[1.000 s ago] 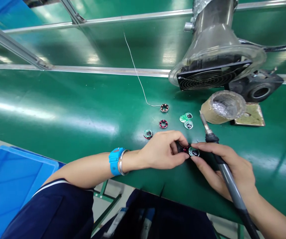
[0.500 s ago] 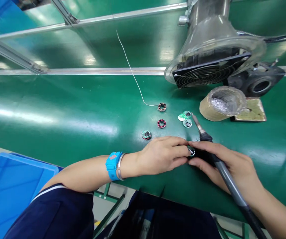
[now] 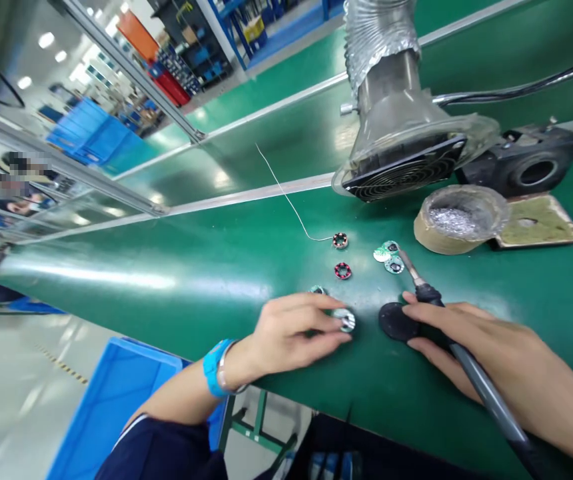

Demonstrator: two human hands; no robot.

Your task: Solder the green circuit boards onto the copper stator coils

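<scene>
Between the thumb and fingers of my left hand [image 3: 299, 333] is a small round circuit board [image 3: 345, 320], held just above the bench. My right hand [image 3: 486, 340] is closed around a soldering iron [image 3: 476, 380], whose tip points up and left. The same hand pinches a black round disc [image 3: 395, 321] by its right side. Near the iron's tip lie several small green round boards [image 3: 394, 265]. Two ring-shaped wound coils, a coppery coil [image 3: 340, 241] and a red coil [image 3: 342, 271], rest farther back. Another green board [image 3: 318, 291] is partly hidden behind my left hand.
Solder wire [image 3: 294, 210] rises from the coppery coil. A fume extractor [image 3: 406, 160] overhangs the bench, with a cup of silvery scraps [image 3: 431, 230], a sponge tray [image 3: 541, 223] and an iron holder [image 3: 536, 170] beside it. A blue bin [image 3: 111, 407] stands lower left; a person is at far left.
My hands have moved apart. The small round board has come away from the black disc in my left hand, while the disc stays in my right. The view has swung left and up.
</scene>
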